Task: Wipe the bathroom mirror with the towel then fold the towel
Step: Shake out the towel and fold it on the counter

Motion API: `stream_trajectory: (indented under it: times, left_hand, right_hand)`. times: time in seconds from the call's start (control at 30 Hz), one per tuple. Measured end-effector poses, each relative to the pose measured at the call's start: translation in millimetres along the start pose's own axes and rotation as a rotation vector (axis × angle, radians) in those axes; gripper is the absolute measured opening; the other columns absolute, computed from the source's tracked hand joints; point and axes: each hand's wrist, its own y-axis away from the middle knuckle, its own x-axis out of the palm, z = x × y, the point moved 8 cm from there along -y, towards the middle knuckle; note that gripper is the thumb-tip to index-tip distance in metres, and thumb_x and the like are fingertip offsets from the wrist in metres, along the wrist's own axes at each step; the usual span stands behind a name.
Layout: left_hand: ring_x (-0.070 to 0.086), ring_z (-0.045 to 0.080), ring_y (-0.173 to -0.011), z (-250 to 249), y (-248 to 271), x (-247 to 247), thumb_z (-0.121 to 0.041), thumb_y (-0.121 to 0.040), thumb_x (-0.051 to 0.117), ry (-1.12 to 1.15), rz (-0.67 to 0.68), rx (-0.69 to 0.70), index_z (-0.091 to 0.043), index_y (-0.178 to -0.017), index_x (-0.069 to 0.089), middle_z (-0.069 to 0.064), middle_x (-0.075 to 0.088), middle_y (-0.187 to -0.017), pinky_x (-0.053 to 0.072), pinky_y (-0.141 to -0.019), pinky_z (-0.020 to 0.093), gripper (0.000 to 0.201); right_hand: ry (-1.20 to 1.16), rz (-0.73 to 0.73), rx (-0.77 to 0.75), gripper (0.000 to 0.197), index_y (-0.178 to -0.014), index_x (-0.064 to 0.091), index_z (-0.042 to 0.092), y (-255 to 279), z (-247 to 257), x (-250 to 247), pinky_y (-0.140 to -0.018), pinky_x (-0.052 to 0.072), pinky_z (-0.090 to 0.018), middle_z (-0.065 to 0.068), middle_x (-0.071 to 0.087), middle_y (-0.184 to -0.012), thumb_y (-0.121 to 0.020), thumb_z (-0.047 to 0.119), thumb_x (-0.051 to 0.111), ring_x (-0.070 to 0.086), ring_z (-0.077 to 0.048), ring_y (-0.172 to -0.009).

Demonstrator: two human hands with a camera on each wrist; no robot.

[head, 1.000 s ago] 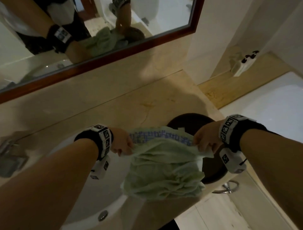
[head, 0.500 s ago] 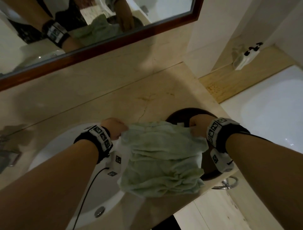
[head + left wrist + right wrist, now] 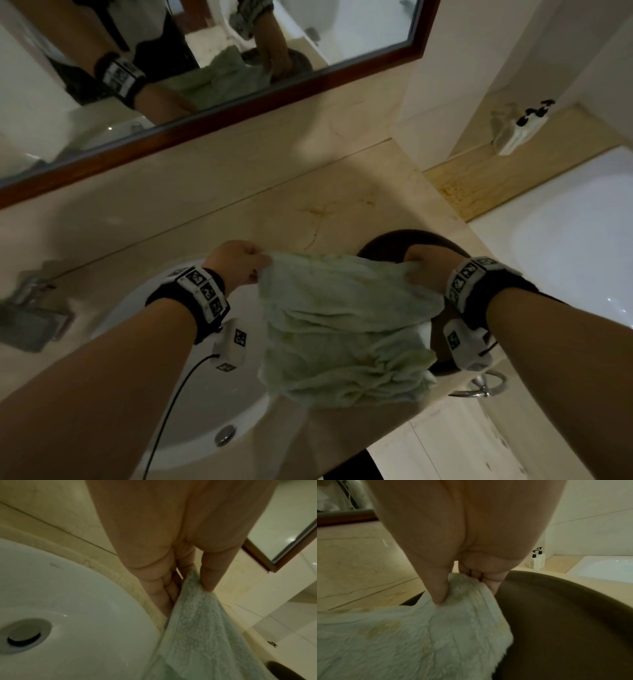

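From your head view, a beige stone counter (image 3: 308, 192) runs under the wood-framed mirror (image 3: 308, 78), a white sink (image 3: 191, 404) set into it. Your left hand (image 3: 236, 262) and right hand (image 3: 428, 270) each pinch a far corner of the pale green towel (image 3: 342, 329), which hangs toward you from your fingers, partly over a dark round tray (image 3: 394, 240).

At your left wrist, thumb and curled fingers (image 3: 164, 591) clamp the towel's edge beside the sink.

At your right wrist, thumb and fingers (image 3: 493, 580) grasp the towel's corner just above the tray; two pump bottles (image 3: 537, 559) stand well beyond your fingertips.
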Motion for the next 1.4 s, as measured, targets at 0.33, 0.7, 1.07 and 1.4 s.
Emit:
stream_trajectory:
  times: [0.33,0.7,1.07,1.4]
  left_hand:
    - [0.072,0.027,-0.085,-33,68,-33,0.0,-0.092,0.07,-0.009,0.077,0.122,-0.001,-0.083,0.07,0.017,0.074,-0.092,0.063,-0.076,0.033,0.009]
    - [0.073,0.022,-0.087,-23,77,-36,0.003,-0.086,0.074,-0.117,0.071,0.123,0.019,-0.107,0.066,0.01,0.077,-0.094,0.063,-0.075,0.025,0.028]
    - [0.073,0.031,-0.101,-12,59,-49,-0.001,-0.086,0.076,-0.133,0.052,0.053,0.003,-0.091,0.075,0.016,0.077,-0.102,0.059,-0.096,0.045,0.007]
    - [0.074,0.031,-0.099,-19,66,-57,-0.002,-0.087,0.076,-0.138,0.081,0.072,-0.001,-0.088,0.077,0.016,0.078,-0.099,0.058,-0.097,0.046,0.002]
  right_hand:
    - [0.099,0.117,-0.094,0.012,-0.098,0.064,0.035,37,20,6,-0.085,0.047,-0.03,0.003,0.059,-0.108,-0.097,0.025,0.058,0.057,-0.019,-0.102]
    - [0.252,0.012,-0.1,0.025,-0.122,0.064,0.027,24,39,19,-0.089,0.05,-0.032,-0.007,0.06,-0.126,-0.1,0.028,0.052,0.061,-0.027,-0.105]
    - [0.343,0.121,-0.108,0.021,-0.092,0.069,0.02,8,39,20,-0.07,0.052,-0.031,0.0,0.061,-0.088,-0.097,0.029,0.05,0.059,-0.018,-0.076]
    - [0.219,0.143,-0.079,0.032,-0.063,0.052,0.034,13,44,7,-0.053,0.034,-0.017,0.011,0.051,-0.068,-0.092,0.024,0.061,0.045,-0.006,-0.061]
